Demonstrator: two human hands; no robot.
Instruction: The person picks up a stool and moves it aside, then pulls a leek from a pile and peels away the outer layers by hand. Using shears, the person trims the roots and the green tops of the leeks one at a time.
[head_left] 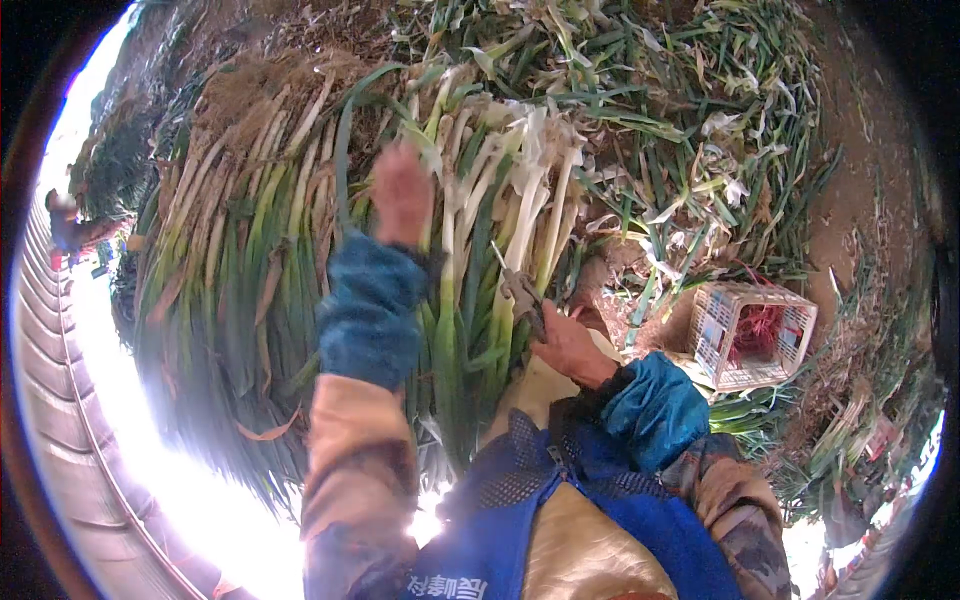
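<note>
A wide pile of long green onions lies in front of me, roots toward the top and green leaves toward the bottom. My left hand is over the white stalks near the middle of the pile; it is blurred, and its fingers cannot be made out. Peeled white stalks lie to its right. My right hand is wrapped round the handle of a metal tool, perhaps pruning shears, whose thin tip points up and left over the stalks. Teal sleeve covers are on both forearms.
A white plastic basket with red string inside stands at the right. Loose leaves and peelings cover the ground at the upper right. Another person is at the far left edge, beside a ribbed covering.
</note>
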